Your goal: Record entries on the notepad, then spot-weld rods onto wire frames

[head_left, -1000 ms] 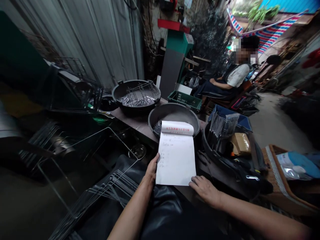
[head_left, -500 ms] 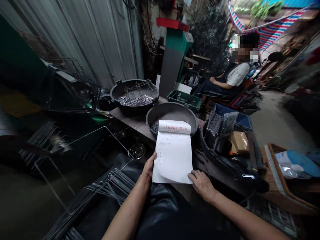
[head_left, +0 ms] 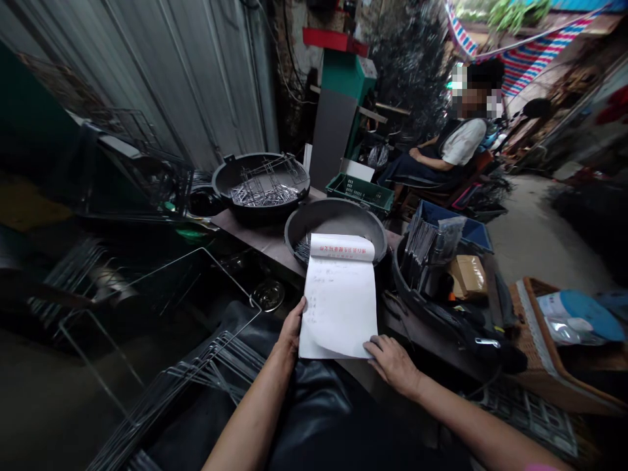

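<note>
A person's left hand (head_left: pixel 290 335) grips a paper pad (head_left: pixel 341 294) at eight o'clock, a dark pan (head_left: pixel 343 218) beyond at twelve. Bent right-hand (head_left: pixel 394 365) fingers touch its five-o'clock corner, pinch unclear; the top sheet (head_left: pixel 343 330), flat a second ago, curls, partly loosened.

On the tabletop (head_left: pixel 269 242), a left pan (head_left: pixel 265 212) is holding thin metal pieces (head_left: pixel 262 195), and a middle pan (head_left: pixel 338 216) is sitting to its right. A green crate (head_left: pixel 356 186) is standing just beyond. Farther right, a dark basin (head_left: pixel 403 288) is carrying a cardboard box (head_left: pixel 468 276); a blue crate (head_left: pixel 466 226) is resting behind it. A wicker basket (head_left: pixel 530 327) is standing at the right. Wire frames (head_left: pixel 196 366) are lying at near left. Far right, a person (head_left: pixel 464 144) is sitting, and a striped sheet (head_left: pixel 532 62) is hanging.
</note>
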